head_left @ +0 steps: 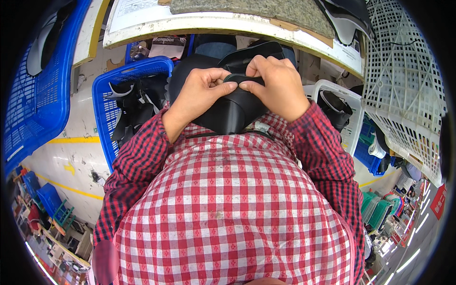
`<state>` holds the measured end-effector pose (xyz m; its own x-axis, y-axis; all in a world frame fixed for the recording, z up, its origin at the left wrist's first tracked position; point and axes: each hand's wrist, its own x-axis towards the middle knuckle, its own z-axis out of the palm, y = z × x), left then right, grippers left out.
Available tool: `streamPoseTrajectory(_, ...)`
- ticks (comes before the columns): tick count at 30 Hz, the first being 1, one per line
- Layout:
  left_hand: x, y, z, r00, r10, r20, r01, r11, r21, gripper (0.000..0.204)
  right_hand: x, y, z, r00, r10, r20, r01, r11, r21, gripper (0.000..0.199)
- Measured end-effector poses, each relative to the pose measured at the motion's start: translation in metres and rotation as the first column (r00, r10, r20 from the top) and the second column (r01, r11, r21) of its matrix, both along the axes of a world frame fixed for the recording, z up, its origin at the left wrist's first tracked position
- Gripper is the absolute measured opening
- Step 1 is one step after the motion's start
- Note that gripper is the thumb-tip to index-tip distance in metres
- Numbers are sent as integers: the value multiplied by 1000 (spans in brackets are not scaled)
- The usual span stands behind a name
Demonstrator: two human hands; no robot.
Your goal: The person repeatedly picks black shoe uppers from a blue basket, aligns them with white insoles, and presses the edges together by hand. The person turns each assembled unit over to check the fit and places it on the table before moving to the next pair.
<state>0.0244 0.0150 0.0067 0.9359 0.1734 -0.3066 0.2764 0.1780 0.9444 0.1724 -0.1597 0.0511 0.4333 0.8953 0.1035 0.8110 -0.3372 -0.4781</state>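
Black flexible piece (235,107), a curved sheet of dark material, is pinched along its upper edge between both hands, held close above the checked shirt (228,204). Left hand (199,90) closes thumb and fingers on the folded rim; right hand (278,83) clamps the same rim just beside it. Judging by the fold, shaping seems underway, not finished. Left of the grip, a blue basket (107,85) holds similar black pieces; right of it, a white basket (354,102) holds another.
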Motion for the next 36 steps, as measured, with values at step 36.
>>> streamPoseTrajectory(36,12,2,33,987,-106,-120,119,987,112,22,27,-28,0,749,-208,-629,221,974,-60,28)
